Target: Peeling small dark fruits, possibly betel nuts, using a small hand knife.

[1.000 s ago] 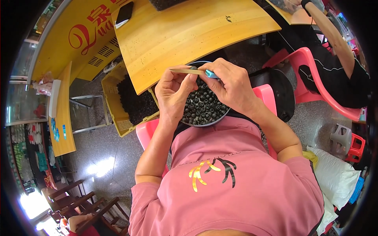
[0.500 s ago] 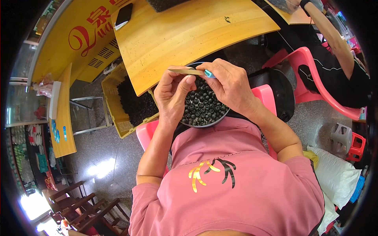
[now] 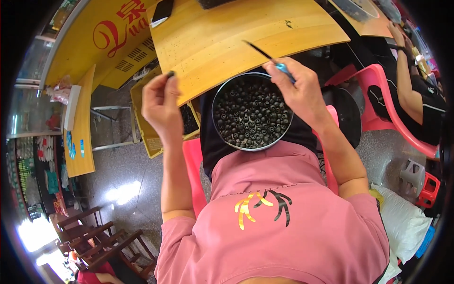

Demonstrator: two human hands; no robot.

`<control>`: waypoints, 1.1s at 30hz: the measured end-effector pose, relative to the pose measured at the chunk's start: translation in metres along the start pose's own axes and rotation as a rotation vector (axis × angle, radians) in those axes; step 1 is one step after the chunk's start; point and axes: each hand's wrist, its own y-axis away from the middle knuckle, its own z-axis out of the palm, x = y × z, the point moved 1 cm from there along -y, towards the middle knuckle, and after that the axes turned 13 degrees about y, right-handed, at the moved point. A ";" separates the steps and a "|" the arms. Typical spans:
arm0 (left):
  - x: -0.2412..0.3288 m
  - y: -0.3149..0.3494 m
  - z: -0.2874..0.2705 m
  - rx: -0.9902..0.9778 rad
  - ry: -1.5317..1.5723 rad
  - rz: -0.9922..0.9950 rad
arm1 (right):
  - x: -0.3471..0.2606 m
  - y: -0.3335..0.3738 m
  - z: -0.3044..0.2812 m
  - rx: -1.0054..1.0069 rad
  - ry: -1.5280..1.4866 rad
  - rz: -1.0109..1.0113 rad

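Note:
My right hand (image 3: pixel 299 90) grips a small knife (image 3: pixel 284 72) by its blue handle, its thin blade pointing up and left over the table edge. Between the thumb and fingertips of my left hand (image 3: pixel 161 106) is a small dark round piece (image 3: pixel 170 74), mostly hidden; the hand is above the yellow crate (image 3: pixel 153 147). On my lap, between my arms, sits a round metal bowl (image 3: pixel 257 148). It holds many small black rounded pieces (image 3: pixel 250 111), several with a ringed opening on top.
A wooden table (image 3: pixel 222 47) with a dark phone (image 3: pixel 162 12) stands ahead. Dark pieces lie inside the crate. At the right, another person's arm (image 3: pixel 405 80) shows beside a pink chair (image 3: pixel 385 94). White sacks (image 3: pixel 402 217) lie at lower right; wooden chairs (image 3: pixel 101 241) are at lower left.
My hands have moved apart: the left went left with a dark piece, over the crate, and the right went right with the knife. The bowl is now in plain view.

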 end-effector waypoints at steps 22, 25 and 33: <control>-0.043 0.040 0.086 -1.362 -0.810 0.290 | 0.016 0.009 -0.001 -0.061 0.037 -0.020; -0.042 0.039 0.087 -1.353 -0.833 0.268 | 0.017 0.008 -0.002 -0.087 0.008 0.013; -0.012 0.023 0.067 -0.810 0.061 -0.499 | 0.019 0.009 0.004 -0.205 -0.244 0.167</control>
